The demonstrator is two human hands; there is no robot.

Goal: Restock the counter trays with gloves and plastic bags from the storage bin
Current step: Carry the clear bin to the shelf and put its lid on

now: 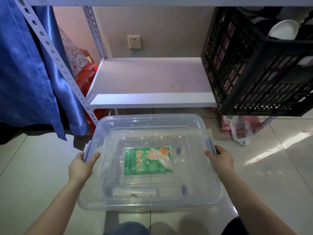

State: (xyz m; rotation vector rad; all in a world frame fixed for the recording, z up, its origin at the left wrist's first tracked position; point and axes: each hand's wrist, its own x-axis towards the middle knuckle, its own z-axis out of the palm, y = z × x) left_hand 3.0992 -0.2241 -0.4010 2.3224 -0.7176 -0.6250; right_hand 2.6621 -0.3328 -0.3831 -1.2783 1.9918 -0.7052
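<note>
Head view. The storage bin [149, 203] sits centred low in frame with its clear lid on. I cannot tell whether it rests on the tiled floor or is lifted just off it. A green glove packet [148, 164] lies flat inside the bin, near its middle, and I cannot make out any plastic bags.

I judge the step in hand to be releasing the lid or shifting the bin:
- Work both side clips together so the lid rises level.
- Keep the bin flat so the packet does not slide.

The left hand [81, 167] grips the bin's left edge at the left clip [88, 150], thumb on top and fingers curled under. The right hand [220, 161] grips the right edge at the right clip [211, 147] the same way. Beyond the bin stands a white shelf [149, 77].
</note>
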